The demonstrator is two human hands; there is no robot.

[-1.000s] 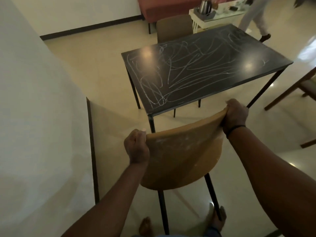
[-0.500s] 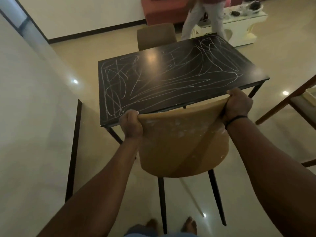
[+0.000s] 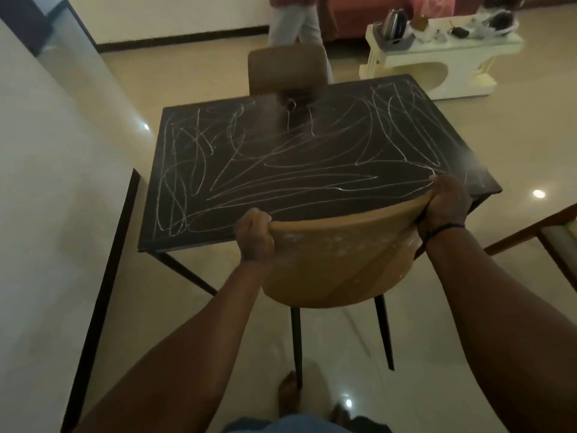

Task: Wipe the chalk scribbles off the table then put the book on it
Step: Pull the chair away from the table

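Pale floor tiles surrounded the dark table (image 3: 312, 170), where the chalk scribbles (image 3: 281, 182) lay unwiped and no book was seen, while an orange chair (image 3: 337, 264) was clenched at its backrest by the left hand (image 3: 254, 234) and right hand (image 3: 446, 204), presumably for placing at the table.

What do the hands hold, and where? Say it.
The tan chair: the left hand and right hand grip the two top corners of its backrest.

A dark rectangular table (image 3: 218, 214) on thin black legs stands on a glossy beige tiled floor (image 3: 193, 70), its top covered edge to edge in white chalk scribbles (image 3: 281, 179). 2 chairs stand on the floor at opposite long sides: a tan chair (image 3: 337, 264) near, a brown chair (image 3: 287, 67) far.
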